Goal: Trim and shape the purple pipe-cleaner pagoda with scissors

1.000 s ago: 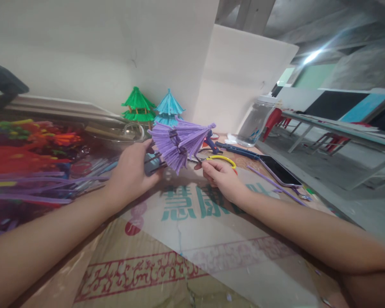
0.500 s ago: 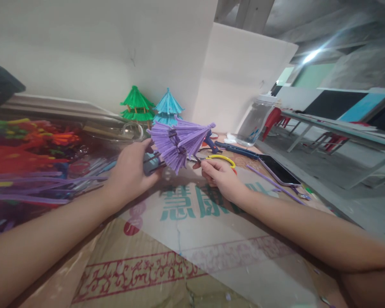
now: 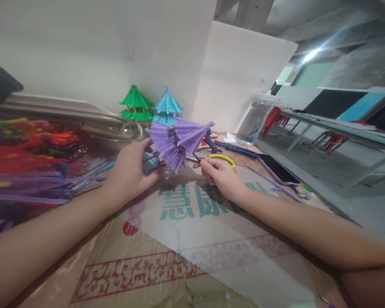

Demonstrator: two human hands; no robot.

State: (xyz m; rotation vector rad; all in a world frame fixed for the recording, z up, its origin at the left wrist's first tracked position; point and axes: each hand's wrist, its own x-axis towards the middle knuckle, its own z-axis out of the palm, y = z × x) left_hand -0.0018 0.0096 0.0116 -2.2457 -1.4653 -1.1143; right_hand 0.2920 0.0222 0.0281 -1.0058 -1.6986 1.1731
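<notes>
A purple two-tiered pavilion model [image 3: 192, 136], apparently made of pipe cleaners, is held tilted on its side with its pointed top toward the right. My left hand [image 3: 131, 164] is closed around its lower end, where dark thin posts stick out beneath the wider roof tier. My right hand [image 3: 218, 173] pinches a short dark stem [image 3: 196, 158] just below the upper roof's edge; whether the stem is joined to the roof I cannot tell. Behind the right fingers lie scissors [image 3: 223, 159] with yellow handles, partly hidden.
A green pavilion model [image 3: 135, 100] and a blue pavilion model [image 3: 167, 102] stand by the wall. A blue glue gun [image 3: 237, 149], a phone [image 3: 279, 170], a purple pipe cleaner [image 3: 274, 183] and a clear jar [image 3: 256, 119] are at right. Colourful pipe cleaners [image 3: 25, 149] heap at left.
</notes>
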